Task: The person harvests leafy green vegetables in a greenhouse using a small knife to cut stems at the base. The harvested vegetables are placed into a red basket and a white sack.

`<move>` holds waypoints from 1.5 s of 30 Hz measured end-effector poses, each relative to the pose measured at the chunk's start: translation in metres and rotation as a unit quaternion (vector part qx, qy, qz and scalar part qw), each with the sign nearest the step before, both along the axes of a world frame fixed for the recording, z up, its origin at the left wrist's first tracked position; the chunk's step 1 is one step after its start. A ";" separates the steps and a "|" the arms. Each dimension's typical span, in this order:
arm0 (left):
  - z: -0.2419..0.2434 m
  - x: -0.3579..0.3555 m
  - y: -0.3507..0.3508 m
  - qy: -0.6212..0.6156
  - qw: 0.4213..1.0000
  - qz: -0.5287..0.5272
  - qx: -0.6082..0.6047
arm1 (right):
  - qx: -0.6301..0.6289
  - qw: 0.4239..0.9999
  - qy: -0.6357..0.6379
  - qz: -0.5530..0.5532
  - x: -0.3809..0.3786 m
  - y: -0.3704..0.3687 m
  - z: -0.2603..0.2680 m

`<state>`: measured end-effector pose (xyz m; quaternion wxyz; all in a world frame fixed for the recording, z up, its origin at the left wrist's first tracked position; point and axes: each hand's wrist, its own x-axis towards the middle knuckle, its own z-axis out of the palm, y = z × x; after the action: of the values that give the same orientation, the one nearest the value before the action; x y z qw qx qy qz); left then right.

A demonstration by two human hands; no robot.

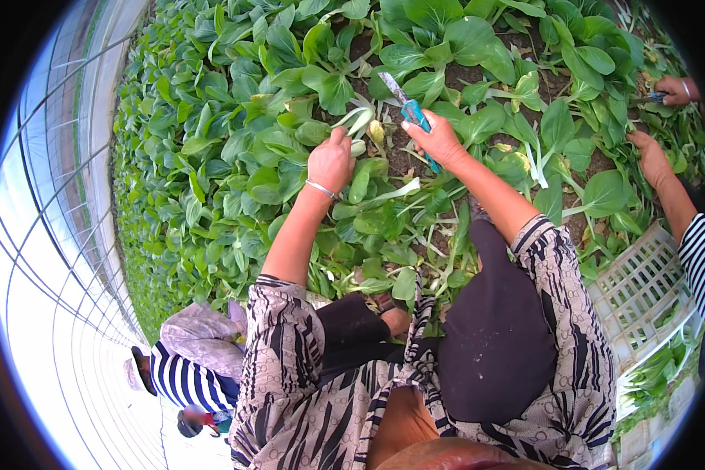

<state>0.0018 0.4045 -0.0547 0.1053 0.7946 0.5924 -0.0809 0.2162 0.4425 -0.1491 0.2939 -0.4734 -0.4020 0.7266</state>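
My left hand [332,160], with a metal bangle at the wrist, is closed around a leafy green plant with pale stalks [361,120], like bok choy. To its right, my right hand [437,141] grips a knife by its blue handle [414,113]. The knife's worn, dirty blade [392,88] points up and left, over the leaves. A yellowed leaf [376,133] stands between the two hands. Below them, a cut-looking leaf with a white stalk [400,189] lies on other greens.
Dense leafy greens [211,164] spread to the left. At the right, a co-worker's hands [652,158] are among plants, one holding a tool, near a plastic crate [640,288] and more greens [658,370]. Other people [194,376] crouch at lower left. Greenhouse framing [53,194] curves along the left.
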 end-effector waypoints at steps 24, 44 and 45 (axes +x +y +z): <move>0.074 0.069 -0.005 -0.326 0.929 0.163 -0.070 | 0.018 0.975 0.207 -0.078 0.014 -0.009 0.089; -0.033 0.125 0.158 0.197 0.959 -0.201 0.010 | -0.048 0.961 -0.269 -0.036 0.060 0.061 -0.045; -0.036 0.116 0.161 0.193 0.963 -0.189 0.010 | -0.052 0.970 -0.236 -0.029 0.061 0.063 -0.045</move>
<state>0.1182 0.5651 -0.0907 -0.0365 0.8625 0.4411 -0.2452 0.2768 0.5056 -0.1936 0.1871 -0.6574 -0.4079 0.6053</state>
